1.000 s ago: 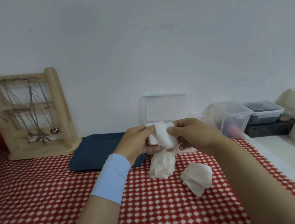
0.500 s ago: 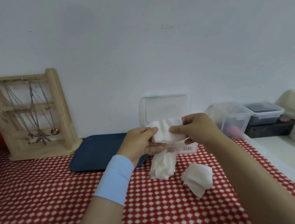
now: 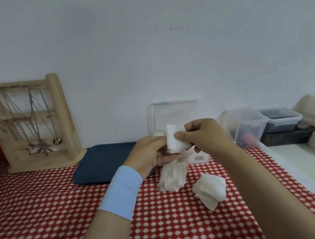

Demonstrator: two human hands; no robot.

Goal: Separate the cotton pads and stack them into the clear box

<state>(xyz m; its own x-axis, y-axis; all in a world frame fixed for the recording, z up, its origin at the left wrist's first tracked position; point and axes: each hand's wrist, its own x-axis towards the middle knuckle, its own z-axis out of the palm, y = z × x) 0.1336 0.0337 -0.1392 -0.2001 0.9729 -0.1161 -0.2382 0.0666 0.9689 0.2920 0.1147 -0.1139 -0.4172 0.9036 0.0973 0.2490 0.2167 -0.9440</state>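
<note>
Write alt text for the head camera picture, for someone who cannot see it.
Two hands, left hand and right hand, pinch a white cotton pad in front of an open clear box. Two loose cotton pad piles lie below on a red patterned tablecloth, beside a blue tray.

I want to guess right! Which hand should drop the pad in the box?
Probably the right hand: it pinches the pad just before the open box. The left hand sits lower, nearer the tray.

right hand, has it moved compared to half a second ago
Yes, slightly. The right hand has drawn leftward toward the left hand: against the clear box lid behind, its fingertips now pinch the pad nearer the lid's middle than its right edge.
</note>
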